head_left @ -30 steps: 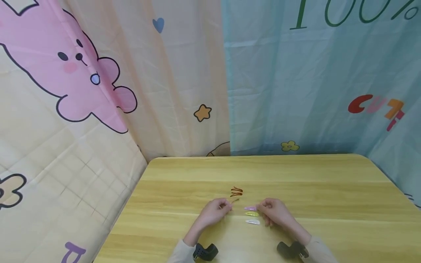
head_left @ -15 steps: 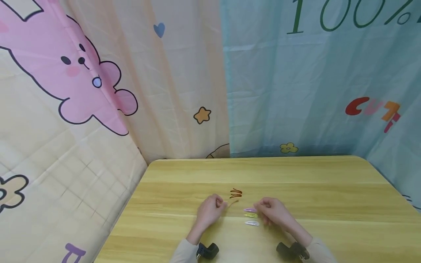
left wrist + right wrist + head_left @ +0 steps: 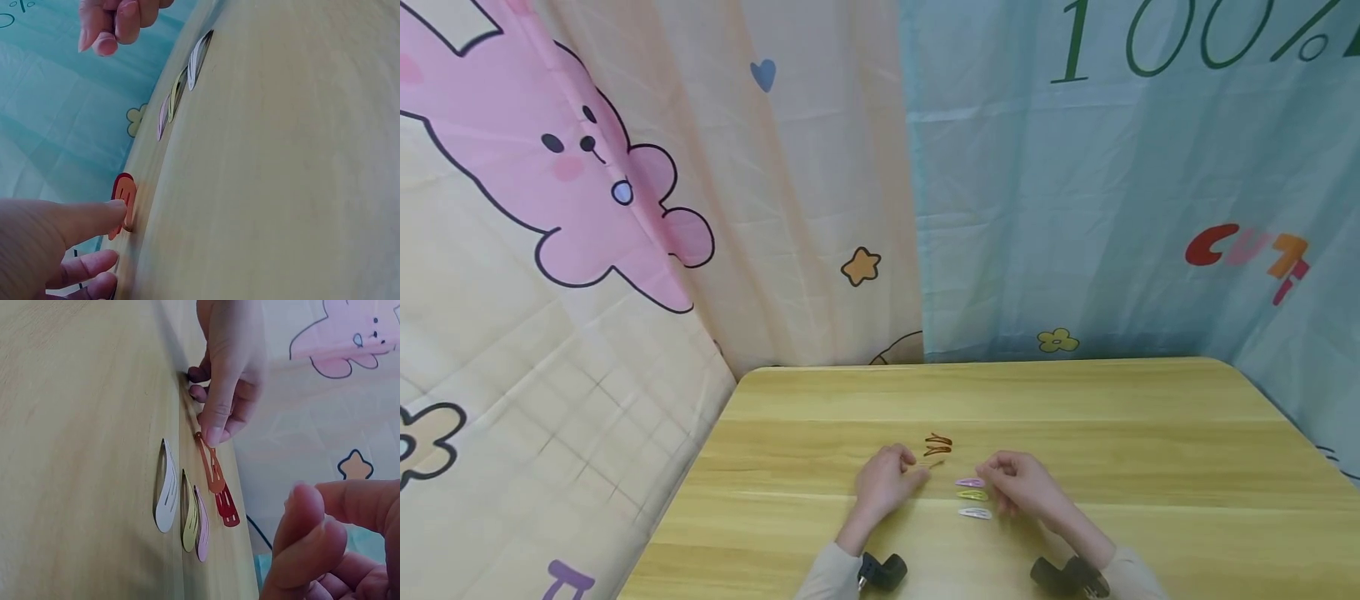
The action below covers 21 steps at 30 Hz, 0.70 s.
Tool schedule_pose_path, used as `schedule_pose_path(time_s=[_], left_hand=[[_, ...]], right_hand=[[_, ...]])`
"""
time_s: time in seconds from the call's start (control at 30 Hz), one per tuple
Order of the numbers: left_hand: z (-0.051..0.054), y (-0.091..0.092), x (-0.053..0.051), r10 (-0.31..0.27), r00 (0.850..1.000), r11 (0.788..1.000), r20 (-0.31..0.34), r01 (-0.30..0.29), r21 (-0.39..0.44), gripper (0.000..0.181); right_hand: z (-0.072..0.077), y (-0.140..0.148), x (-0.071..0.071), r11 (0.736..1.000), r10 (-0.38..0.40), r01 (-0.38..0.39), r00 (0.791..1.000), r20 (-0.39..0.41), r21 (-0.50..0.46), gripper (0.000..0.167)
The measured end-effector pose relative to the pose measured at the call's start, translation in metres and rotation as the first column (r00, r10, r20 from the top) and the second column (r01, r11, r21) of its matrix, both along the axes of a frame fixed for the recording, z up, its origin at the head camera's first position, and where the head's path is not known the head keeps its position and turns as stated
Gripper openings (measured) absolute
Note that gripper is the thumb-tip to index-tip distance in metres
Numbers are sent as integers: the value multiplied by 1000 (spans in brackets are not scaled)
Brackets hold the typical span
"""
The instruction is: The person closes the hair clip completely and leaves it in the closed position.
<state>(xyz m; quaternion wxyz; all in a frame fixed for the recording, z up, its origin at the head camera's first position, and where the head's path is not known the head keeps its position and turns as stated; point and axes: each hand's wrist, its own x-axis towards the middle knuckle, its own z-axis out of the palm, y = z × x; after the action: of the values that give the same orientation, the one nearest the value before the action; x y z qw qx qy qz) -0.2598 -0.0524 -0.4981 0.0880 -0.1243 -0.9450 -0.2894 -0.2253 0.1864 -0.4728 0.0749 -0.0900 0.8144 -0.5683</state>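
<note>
My left hand (image 3: 886, 483) reaches over an orange hair clip (image 3: 213, 472) on the table, thumb and forefinger by its near end. In the head view, thumb and forefinger stand apart around that end; whether they touch it is hard to tell. Just beyond lie two red hair clips (image 3: 937, 444), partly hidden behind the orange one in the right wrist view. A pink hair clip (image 3: 970, 482), a yellow one (image 3: 972, 495) and a white one (image 3: 975, 513) lie stacked in a column to the right. Beside them hovers my right hand (image 3: 1022, 483), fingers loosely curled, holding nothing.
A wooden-topped table (image 3: 1150, 450) carries all the clips. Behind it hangs a printed curtain (image 3: 820, 167), with another cloth along the left. Black wrist cameras (image 3: 883, 572) sit on both wrists above pale sleeves.
My left hand has lowered the orange hair clip toward the red ones, and its thumb and forefinger have spread. The right hand has stayed almost still. The head view has tilted slightly upward.
</note>
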Motion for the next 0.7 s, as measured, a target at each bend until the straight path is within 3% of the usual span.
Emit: schedule_pose_path(time_s=[0.43,0.7], left_hand=[[-3,5,-1,4,998,999,-68,-7,-39,22],[-4,7,0,-11,996,1000,-93,9,-22,19]], right_hand=[[-3,0,-1,1000,9,-9,1000,4,-14,32],[-4,0,-1,1000,27,-27,1000,0,-5,31]])
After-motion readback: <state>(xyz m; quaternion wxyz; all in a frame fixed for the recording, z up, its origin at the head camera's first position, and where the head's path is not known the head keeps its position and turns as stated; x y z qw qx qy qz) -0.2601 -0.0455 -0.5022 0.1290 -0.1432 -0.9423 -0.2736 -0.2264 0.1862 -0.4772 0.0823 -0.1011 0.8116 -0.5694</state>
